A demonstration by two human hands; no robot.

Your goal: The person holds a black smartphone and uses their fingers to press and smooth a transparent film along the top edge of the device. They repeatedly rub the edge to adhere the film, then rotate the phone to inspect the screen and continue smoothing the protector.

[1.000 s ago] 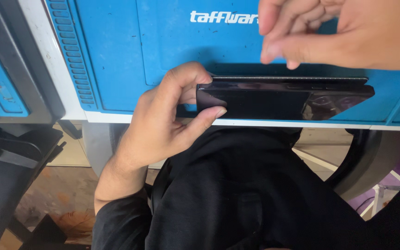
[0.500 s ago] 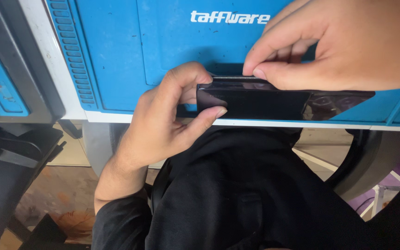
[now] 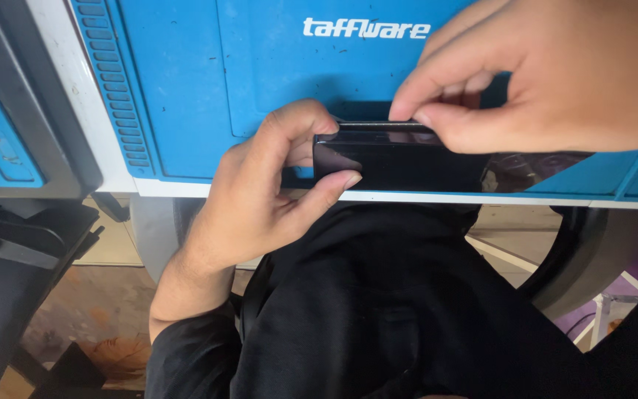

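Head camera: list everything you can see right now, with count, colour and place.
Phone: one, black, glossy, on edge at the near rim of the mat.
Work mat: one, blue, ribbed side strip, on the bench top.
Bench edge: one, white, just below the mat.
Chair: one, black, lower right, partly hidden.
Black clothing: covers the lap, centre bottom.
Floor: brownish, lower left.
Left hand: grips the phone's left end, thumb and forefinger.
Right hand: fingertips pinch the phone's top edge.
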